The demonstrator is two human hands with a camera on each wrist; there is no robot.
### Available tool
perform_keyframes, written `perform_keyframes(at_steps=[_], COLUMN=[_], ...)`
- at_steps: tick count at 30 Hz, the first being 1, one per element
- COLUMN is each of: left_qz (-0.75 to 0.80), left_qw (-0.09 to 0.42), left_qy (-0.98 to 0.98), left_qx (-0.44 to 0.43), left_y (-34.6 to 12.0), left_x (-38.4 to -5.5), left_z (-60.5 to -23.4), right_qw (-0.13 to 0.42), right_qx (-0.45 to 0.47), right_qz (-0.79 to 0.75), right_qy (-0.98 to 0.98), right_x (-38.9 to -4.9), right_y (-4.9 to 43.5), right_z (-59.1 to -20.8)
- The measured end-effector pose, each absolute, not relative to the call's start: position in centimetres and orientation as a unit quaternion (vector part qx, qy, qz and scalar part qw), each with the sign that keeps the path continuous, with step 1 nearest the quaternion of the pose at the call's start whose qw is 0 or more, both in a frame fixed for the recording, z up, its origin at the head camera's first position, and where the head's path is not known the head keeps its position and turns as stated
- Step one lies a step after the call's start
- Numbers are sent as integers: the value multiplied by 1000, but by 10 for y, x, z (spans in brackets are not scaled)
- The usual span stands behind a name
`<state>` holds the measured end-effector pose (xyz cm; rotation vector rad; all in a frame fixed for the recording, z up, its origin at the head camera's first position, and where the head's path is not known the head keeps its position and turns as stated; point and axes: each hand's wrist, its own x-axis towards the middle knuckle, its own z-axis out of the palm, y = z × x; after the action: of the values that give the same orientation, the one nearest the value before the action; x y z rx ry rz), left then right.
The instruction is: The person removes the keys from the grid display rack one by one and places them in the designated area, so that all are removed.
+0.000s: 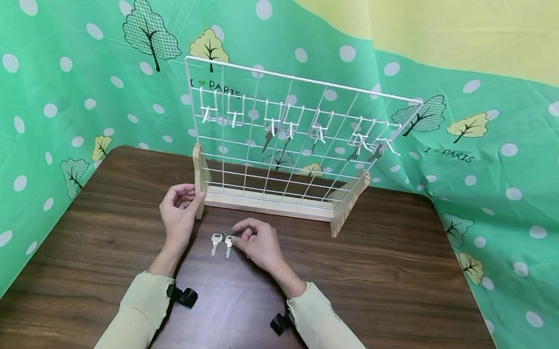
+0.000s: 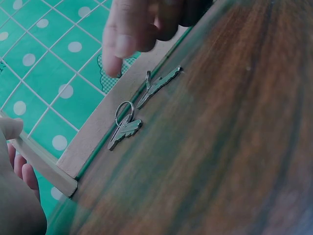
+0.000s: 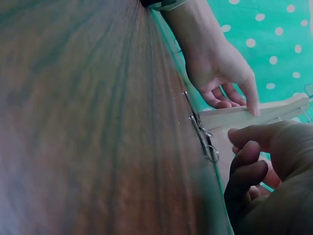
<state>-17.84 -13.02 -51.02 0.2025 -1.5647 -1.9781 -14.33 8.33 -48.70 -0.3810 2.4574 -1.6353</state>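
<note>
Two silver keys with small rings, a left key and a right key, lie side by side on the table in front of the rack. My right hand hovers just beside the right key, fingers loosely bent; the left wrist view shows its fingers above the keys without touching. My left hand holds the left wooden side piece of the white wire rack, thumb on the near face and fingers on the outer side. Several keys hang from the rack's hooks.
Two white hooks, the leftmost one and its neighbour, carry no keys. A wooden crossbar joins the rack's feet. The dark wooden table extends to both sides, with a green patterned cloth behind.
</note>
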Motion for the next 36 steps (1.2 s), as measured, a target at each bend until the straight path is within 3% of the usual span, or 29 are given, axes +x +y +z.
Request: perform_keyframes(at_steps=[36], left_qz=[-752], left_qw=[298], left_qy=[-583], left_qx=[72], left_y=[-131], left_x=[-178], left_z=[-510], right_qw=[-7], right_qx=[-142], right_qz=[-658], right_qy=[740], right_x=[-145], right_y=[104], right_z=[-421])
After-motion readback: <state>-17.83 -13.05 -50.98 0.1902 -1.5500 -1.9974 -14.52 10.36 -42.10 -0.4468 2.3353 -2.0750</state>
